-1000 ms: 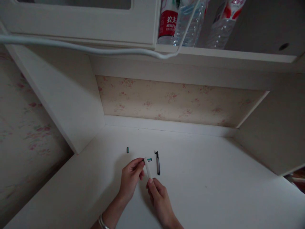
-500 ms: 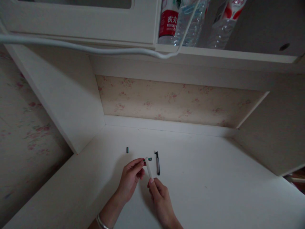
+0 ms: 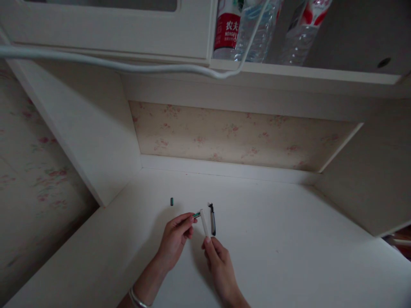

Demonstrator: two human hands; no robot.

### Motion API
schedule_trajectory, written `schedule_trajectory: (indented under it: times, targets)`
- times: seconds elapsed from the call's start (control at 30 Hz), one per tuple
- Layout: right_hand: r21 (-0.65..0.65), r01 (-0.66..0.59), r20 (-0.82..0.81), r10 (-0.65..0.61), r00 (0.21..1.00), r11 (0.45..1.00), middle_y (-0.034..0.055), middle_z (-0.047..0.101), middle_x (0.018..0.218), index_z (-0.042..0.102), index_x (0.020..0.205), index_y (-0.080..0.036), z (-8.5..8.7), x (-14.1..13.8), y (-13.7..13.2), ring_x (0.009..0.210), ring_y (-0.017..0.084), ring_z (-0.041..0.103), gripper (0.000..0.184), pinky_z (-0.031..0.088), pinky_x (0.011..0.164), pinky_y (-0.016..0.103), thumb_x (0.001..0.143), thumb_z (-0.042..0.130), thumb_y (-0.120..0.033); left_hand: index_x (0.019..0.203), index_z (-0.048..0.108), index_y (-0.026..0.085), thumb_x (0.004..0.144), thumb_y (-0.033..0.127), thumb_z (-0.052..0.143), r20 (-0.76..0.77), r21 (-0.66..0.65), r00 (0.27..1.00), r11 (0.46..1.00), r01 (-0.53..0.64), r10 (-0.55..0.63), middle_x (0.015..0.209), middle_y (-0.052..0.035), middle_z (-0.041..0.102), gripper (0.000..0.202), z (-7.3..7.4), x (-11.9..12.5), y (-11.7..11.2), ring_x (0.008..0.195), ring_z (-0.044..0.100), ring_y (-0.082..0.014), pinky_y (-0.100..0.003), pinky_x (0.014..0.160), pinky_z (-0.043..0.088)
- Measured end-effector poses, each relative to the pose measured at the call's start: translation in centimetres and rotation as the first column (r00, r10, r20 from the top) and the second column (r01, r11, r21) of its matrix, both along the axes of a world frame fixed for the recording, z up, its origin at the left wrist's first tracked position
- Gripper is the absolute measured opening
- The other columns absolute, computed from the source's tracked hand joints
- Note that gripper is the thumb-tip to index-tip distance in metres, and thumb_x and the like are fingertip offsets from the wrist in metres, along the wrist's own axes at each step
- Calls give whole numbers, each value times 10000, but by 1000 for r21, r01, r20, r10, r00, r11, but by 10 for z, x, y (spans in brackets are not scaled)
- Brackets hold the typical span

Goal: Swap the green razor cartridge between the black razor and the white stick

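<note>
My left hand (image 3: 175, 238) pinches a small green cylindrical piece (image 3: 196, 215) between thumb and fingertips. My right hand (image 3: 218, 261) holds a white tube-shaped barrel (image 3: 204, 222) by its lower end, upright and tilted slightly left, its top close to the green piece. Just right of the barrel a black pen-like part (image 3: 212, 219) lies on the white desk (image 3: 282, 239). Another small green piece (image 3: 171, 201) rests on the desk farther left and back. A bracelet sits on my left wrist.
A white shelf above carries plastic water bottles (image 3: 247, 30), one with a red label. A white cable (image 3: 105, 64) hangs across below a cabinet door. Side panels close the desk alcove left and right; floral wallpaper lines the back.
The white barrel and my right hand have shifted slightly right, away from the green piece, which now shows clear of the barrel in my left fingers.
</note>
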State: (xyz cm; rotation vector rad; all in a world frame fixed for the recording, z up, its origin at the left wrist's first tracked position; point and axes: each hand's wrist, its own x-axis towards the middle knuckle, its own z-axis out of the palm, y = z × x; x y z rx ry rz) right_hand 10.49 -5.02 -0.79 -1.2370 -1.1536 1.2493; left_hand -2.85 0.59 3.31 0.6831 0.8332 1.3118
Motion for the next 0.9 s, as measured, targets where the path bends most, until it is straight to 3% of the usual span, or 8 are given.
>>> schedule_trajectory:
  times: [0.17,0.37,0.5,0.67,0.83,0.9]
  targets:
    - [17,-73,0,73,997,997,-32,362,600,542,735,-163,-1,1,0,522,111,285,529,195,445,225,899,474,-661,879,727,127,624,324,841,-3,17,1000,1000,2,-2,781,-65,674,341,2,0,0,563,507,-77,-179,501,407]
    - [-32,-18,-18,17,1000,999,-31,350,601,515,712,-172,-3,2,2,520,114,273,557,189,438,223,872,470,-703,876,717,124,635,321,830,-16,17,1000,1000,-1,1,785,-85,679,331,0,-1,1,580,524,-89,-185,519,420]
    - [-31,-106,-11,106,994,994,-36,345,589,522,720,-167,-2,2,2,514,110,269,545,181,437,222,883,476,-685,872,714,131,660,323,812,-30,57,999,998,16,-14,730,-48,654,302,-2,-1,1,565,521,-88,-186,514,410]
    - [-31,3,-24,-3,1000,1000,-33,352,601,495,701,-173,2,2,2,517,109,277,562,190,435,219,863,476,-711,888,711,122,663,335,806,-63,53,998,998,17,-14,791,-91,678,324,0,-2,1,595,538,-103,-203,541,424]
    - [-24,-107,22,108,994,994,-40,333,565,527,707,-167,4,2,3,508,111,275,573,184,441,225,864,468,-715,855,720,131,655,338,802,-74,82,997,997,11,-5,701,-42,639,299,2,-2,0,570,513,-94,-197,531,415]
    - [-30,-69,7,70,998,997,-41,329,570,518,711,-170,3,4,3,507,110,265,572,175,440,224,863,467,-719,862,719,128,661,328,804,-62,76,998,997,9,-4,727,-54,650,296,1,-2,0,580,515,-92,-192,536,416]
